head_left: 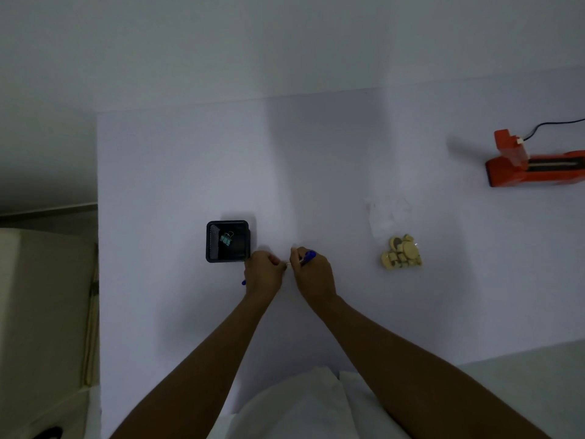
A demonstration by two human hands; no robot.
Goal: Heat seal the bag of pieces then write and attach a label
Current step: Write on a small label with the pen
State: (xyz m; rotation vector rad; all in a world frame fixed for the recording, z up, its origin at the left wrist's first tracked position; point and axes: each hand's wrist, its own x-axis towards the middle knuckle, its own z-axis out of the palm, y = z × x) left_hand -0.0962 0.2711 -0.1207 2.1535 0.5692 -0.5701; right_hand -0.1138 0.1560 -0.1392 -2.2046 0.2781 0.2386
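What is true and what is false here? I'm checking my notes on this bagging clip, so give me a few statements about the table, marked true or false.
1. The right hand holds a blue pen. True.
2. The bag of pieces lies inside the heat sealer. False: it lies on the table, apart from the orange sealer at the far right.
3. A teal binder clip sits in the black tray. True.
4. The left hand rests on the bag. False: it is beside the tray, close to the right hand, far from the bag.
5. A cable runs from the heat sealer. True.
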